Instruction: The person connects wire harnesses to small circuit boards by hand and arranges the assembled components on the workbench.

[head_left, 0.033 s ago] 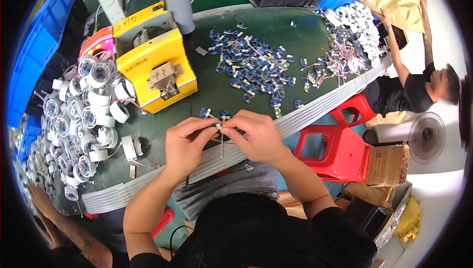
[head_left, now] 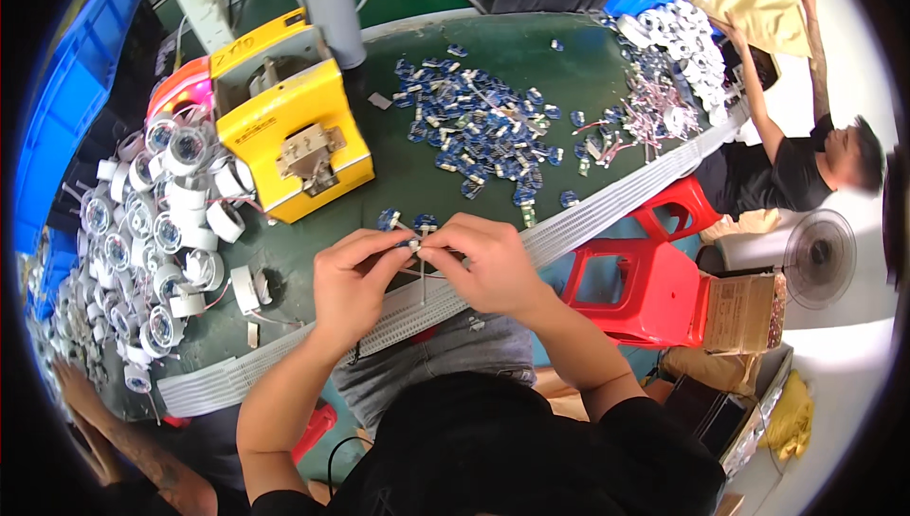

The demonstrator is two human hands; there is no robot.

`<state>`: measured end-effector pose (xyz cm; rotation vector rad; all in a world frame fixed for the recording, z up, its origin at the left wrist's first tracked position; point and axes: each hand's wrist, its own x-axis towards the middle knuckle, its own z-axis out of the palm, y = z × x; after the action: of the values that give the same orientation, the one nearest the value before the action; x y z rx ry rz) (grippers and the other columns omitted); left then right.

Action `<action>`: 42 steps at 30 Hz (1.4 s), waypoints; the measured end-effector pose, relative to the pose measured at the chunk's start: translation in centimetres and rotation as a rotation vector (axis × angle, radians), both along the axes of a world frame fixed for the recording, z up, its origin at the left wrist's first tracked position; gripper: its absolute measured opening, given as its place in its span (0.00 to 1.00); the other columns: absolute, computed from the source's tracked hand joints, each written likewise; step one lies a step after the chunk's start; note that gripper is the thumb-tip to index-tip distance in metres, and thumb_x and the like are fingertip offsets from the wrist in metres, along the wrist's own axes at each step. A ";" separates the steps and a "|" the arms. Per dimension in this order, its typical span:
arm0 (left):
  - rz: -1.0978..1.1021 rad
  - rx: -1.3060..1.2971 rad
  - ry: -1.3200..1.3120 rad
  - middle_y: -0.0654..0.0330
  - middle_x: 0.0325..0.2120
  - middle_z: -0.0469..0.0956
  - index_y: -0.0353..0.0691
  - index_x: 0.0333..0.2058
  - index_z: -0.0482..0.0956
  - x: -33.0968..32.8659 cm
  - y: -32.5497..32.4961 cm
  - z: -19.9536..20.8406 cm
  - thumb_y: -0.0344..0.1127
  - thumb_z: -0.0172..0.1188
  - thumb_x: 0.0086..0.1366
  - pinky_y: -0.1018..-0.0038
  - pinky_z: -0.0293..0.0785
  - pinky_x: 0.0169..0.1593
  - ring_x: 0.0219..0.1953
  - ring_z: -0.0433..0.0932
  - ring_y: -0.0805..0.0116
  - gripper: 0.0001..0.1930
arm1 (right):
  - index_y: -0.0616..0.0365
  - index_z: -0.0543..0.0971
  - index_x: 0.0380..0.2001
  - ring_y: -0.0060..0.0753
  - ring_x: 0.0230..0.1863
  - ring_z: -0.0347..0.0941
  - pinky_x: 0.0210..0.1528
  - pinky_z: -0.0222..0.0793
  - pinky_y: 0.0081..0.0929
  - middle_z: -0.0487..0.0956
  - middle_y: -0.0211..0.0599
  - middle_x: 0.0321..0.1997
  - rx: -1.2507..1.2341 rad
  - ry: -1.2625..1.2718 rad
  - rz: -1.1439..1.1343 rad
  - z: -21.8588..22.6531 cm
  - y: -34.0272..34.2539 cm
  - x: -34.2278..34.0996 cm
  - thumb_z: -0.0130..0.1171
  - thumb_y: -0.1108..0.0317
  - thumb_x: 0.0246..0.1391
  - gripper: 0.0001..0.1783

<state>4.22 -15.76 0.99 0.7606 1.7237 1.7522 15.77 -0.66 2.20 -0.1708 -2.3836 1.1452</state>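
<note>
Close to the near edge of the green table, my hands meet fingertip to fingertip. My left hand [head_left: 353,279] pinches a small blue circuit board [head_left: 404,243], mostly covered by the fingers. My right hand [head_left: 486,265] is closed at a white wire connector [head_left: 414,245] against that board. Thin wires trail down and toward the right palm. Just beyond my fingertips lie two loose blue boards [head_left: 425,223]. A large heap of the same boards [head_left: 479,118] spreads farther back.
A yellow bench machine [head_left: 294,123] stands left of centre, beside piled white round housings [head_left: 156,222]. Wire leads [head_left: 659,113] and white parts [head_left: 690,52] lie at the far right. Grey slotted strips [head_left: 607,208] edge the table. Red stools [head_left: 630,289] and co-workers flank me.
The whole picture has shifted slightly left. Both hands keep the same pinch at the board and connector.
</note>
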 end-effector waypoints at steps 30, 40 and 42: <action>-0.207 -0.327 1.019 0.54 0.35 0.78 0.38 0.38 0.83 -1.9 5.0 4.0 0.24 0.64 0.54 0.63 0.74 0.45 0.41 0.76 0.52 0.12 | 0.60 0.86 0.33 0.41 0.33 0.84 0.41 0.78 0.33 0.85 0.46 0.29 0.118 -0.255 -1.048 -4.1 26.9 10.0 0.68 0.59 0.47 0.15; -0.179 -0.463 1.115 0.57 0.39 0.78 0.42 0.40 0.83 0.0 12.8 -0.4 0.32 0.68 0.53 0.63 0.77 0.47 0.44 0.77 0.54 0.14 | 0.59 0.84 0.33 0.29 0.31 0.81 0.39 0.75 0.27 0.84 0.35 0.28 -0.011 0.001 -0.988 -4.7 26.6 9.4 0.64 0.68 0.53 0.07; -0.214 -0.443 1.111 0.57 0.39 0.78 0.42 0.40 0.83 0.1 12.9 -0.7 0.32 0.68 0.53 0.63 0.77 0.47 0.45 0.78 0.55 0.14 | 0.62 0.79 0.37 0.19 0.32 0.75 0.36 0.72 0.20 0.81 0.31 0.31 -0.149 0.334 -0.881 -4.2 25.2 10.0 0.58 0.73 0.61 0.04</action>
<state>4.30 -2.90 0.34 1.8018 2.4261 0.7027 25.74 24.58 -1.99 -0.8963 -1.6226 0.8161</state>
